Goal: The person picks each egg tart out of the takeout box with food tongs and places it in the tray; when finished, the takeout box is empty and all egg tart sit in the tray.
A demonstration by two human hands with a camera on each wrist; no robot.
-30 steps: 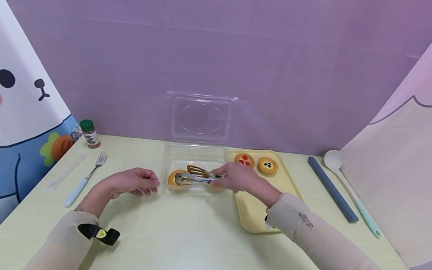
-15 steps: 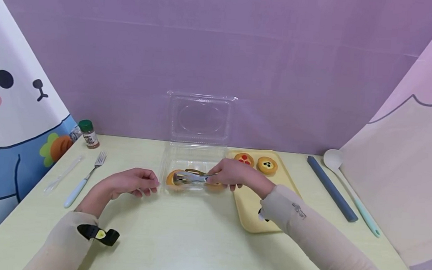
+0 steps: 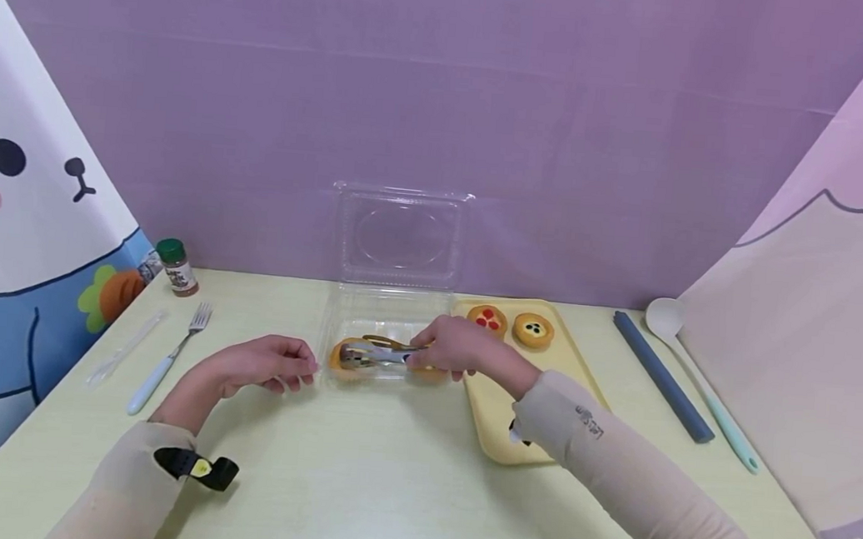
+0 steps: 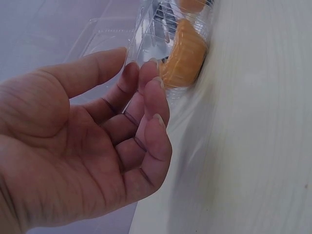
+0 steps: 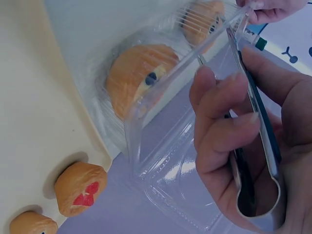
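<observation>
HEAD VIEW (clock centred on container):
- Clear plastic clamshell container [image 3: 391, 306], centre; lid [image 3: 402, 238] up at 12.
- L tart [image 3: 349, 371], inside container at 8; R tart [image 3: 426, 376], inside at 5, part hidden.
- Metal tongs [image 3: 384, 355]: tips over/on L tart; can't tell if clamped.
- R hand [image 3: 456, 350], approx. 3: grips tongs.
- L hand [image 3: 263, 364], 8–9: fingers loosely bent, narrow, tips by container rim.
- Yellow tray [image 3: 500, 408], 3–4, w/ red-topped tart [image 3: 487, 319] & dark-dotted tart [image 3: 533, 331].
- Grey-blue rod [image 3: 663, 376] & white-bowled, mint-handled spoon [image 3: 703, 384], both approx. 3, far side of tray.
- Fork w/ pale-blue handle [image 3: 169, 364] & slim clear item [image 3: 125, 350], approx. 9.
- Green-capped jar [image 3: 178, 268], 9–10.

L WRIST VIEW (clock centred on pic):
- L hand: palm showing, thumb & index tips close at rim; can't tell if pinching it.
- L tart at 1, fluted side visible thru clear wall; R tart beyond.

R WRIST VIEW (same clock):
- R hand: thumb & fingers round tong arms; tong bend at 4–5.
- R tart at 11, L tart nr 1, L hand 1–2.
- Red-topped tart 7–8.
</observation>
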